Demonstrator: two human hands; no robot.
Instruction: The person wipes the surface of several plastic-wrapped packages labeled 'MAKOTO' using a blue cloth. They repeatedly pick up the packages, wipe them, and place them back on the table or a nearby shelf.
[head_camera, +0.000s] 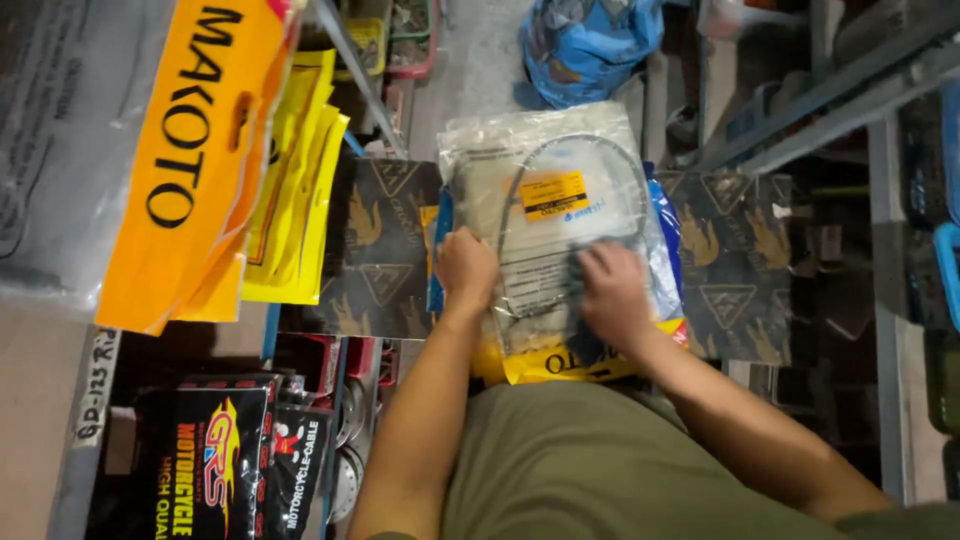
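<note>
At frame centre, the left hand (466, 268) pinches the edge of a clear plastic packet (552, 215) holding a coiled cable, steadying the stack, while the right hand (613, 292) presses flat on top. Orange and yellow packets (190, 160) hang at upper left.

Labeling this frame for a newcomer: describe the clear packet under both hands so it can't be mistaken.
Start at the black cardboard boxes with gold emblems in the middle of the view. On top of the stack between them lies the clear plastic packet, pressed by the left hand and right hand. Unlike the orange and yellow bags hanging left, it is see-through, with a coiled dark cable and a small yellow label inside.
</note>
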